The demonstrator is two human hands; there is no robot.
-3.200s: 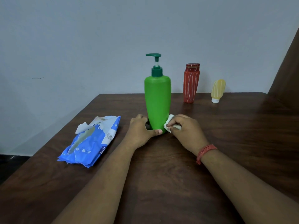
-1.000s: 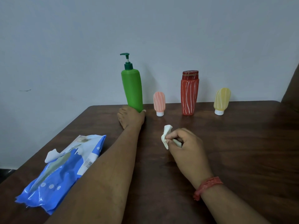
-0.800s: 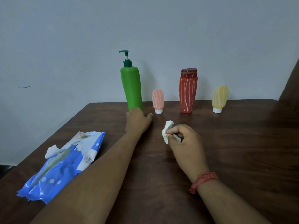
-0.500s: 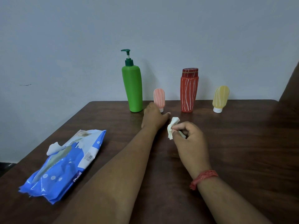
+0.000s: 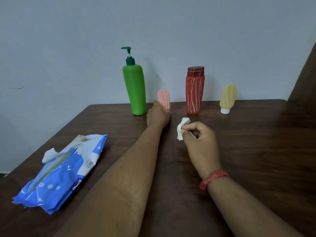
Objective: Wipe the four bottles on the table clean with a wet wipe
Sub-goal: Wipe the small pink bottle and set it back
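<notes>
1. The left hand reaches to the far edge of the table and covers the bottom of the small pink bottle; its cap is hidden, and I cannot tell whether the fingers close round it or only touch it.
2. The right hand is curled, its grip pinching a crumpled white wipe between thumb and fingertips, above the middle of the table. A red thread band circles that wrist.
3. The four bottles stand in a row along the far edge, by the wall: a tall, smooth green pump bottle with a dark green pump, the pink one with pale stripes just beside it, a red bottle with thin white stripes and a darker lid, and a small yellow bottle resting on its white cap.
4. A glossy blue and white pack of wipes lies crinkled near the left edge, one sheet poking out; its print is too small to read.
5. The table is dark brown wood with visible grain. The wall behind is plain and pale grey. A dark shape at the right edge of the view is cut off.
</notes>
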